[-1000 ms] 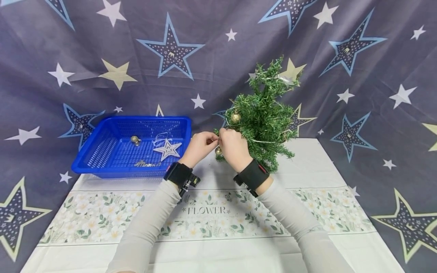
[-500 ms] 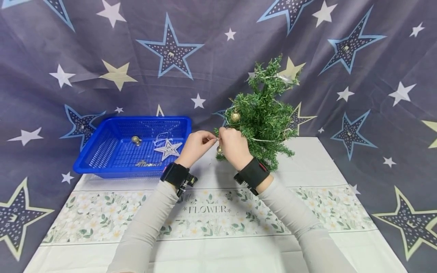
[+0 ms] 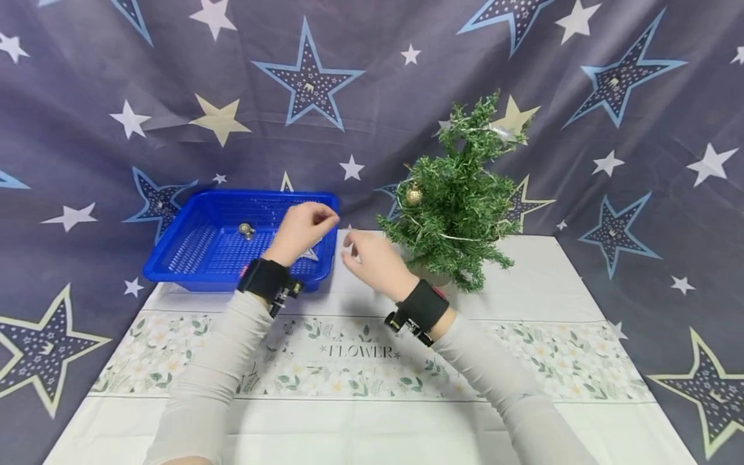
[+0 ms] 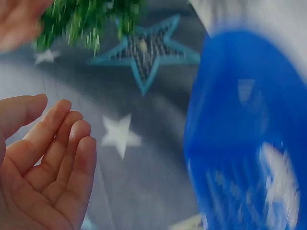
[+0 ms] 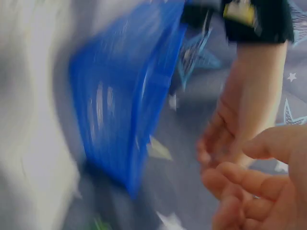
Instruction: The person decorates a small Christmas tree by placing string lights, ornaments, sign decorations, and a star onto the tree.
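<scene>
My left hand point(image 3: 302, 227) hovers over the right part of the blue plastic basket point(image 3: 203, 279), fingers loosely bent with nothing between them. In the left wrist view that palm point(image 4: 53, 191) is bare. My right hand point(image 3: 380, 263) is in the air between the basket and the small green artificial Christmas tree point(image 3: 465, 200); its curled, relaxed fingers point(image 5: 259, 182) hold nothing. A gold bauble point(image 3: 414, 196) hangs on the tree's left side. Inside the basket lie another gold bauble point(image 3: 247, 230) and a white star ornament point(image 3: 310, 254), mostly hidden by my left hand.
A white tablecloth point(image 3: 360, 426) with a flowered band covers the table. Behind it hangs a grey-purple curtain point(image 3: 372, 97) printed with stars. White garland point(image 3: 462, 238) is wound around the tree. The basket stands at the back left.
Both hands have left the tree's lower left branches and moved left, the left one to above the basket. They have come apart. The low bauble seen there before is now out of sight.
</scene>
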The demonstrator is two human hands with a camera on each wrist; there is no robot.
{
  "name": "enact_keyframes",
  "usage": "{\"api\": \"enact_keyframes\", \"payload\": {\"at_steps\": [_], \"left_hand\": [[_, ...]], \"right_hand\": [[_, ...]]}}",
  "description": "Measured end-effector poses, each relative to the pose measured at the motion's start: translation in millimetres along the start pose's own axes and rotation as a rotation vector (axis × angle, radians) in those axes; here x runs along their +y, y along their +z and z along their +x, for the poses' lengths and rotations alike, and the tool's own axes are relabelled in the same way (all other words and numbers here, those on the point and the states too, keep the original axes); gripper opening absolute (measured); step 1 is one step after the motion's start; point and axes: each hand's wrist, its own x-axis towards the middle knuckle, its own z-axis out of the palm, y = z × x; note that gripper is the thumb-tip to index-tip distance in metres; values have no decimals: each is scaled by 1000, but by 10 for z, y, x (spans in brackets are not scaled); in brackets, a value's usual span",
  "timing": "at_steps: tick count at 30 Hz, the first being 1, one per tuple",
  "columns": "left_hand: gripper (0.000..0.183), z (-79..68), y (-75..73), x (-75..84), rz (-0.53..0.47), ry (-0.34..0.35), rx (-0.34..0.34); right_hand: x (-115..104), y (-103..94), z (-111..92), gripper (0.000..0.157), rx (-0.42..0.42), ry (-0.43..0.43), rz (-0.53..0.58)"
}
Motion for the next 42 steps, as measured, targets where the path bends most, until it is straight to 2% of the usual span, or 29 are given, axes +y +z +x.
{"api": "enact_keyframes", "payload": {"at_steps": [3,5,8,11,13,16,22,24,27,30,32,37,42], "left_hand": [[26,51,-294,-194,58,-44,17],[28,99,-484,-365,107,-85,37],[29,175,-709,-678,208,-151,64],[30,249,-838,-1008,343,-202,44],[29,284,-893,-1189,414,-239,3],[28,363,-902,-1421,469,-279,-62],[26,398,-807,-1782,445,-438,-133],[24,382,-739,-1894,444,-466,-141],[15,367,-624,-2040,495,-401,-177],[6,400,-516,-2152,574,-244,-224],[6,438,-451,-2226,621,-161,-254],[12,503,-318,-2380,727,-93,-307],[14,529,-200,-2381,814,-23,-346]], "right_hand": [[-39,215,67,26,-139,91,194],[-38,390,105,35,-184,182,276],[-17,650,162,43,-182,311,329],[-2,855,228,43,-148,410,349],[-6,956,273,40,-127,454,395],[2,1049,330,38,-83,505,488],[-34,1174,354,39,-17,573,654],[-46,1213,346,39,-8,588,693],[-52,1253,349,40,4,596,722],[-47,1258,359,40,19,599,725],[-46,1247,364,40,22,598,725],[-45,1242,349,40,15,588,713],[-42,1238,328,40,4,572,726]]}}
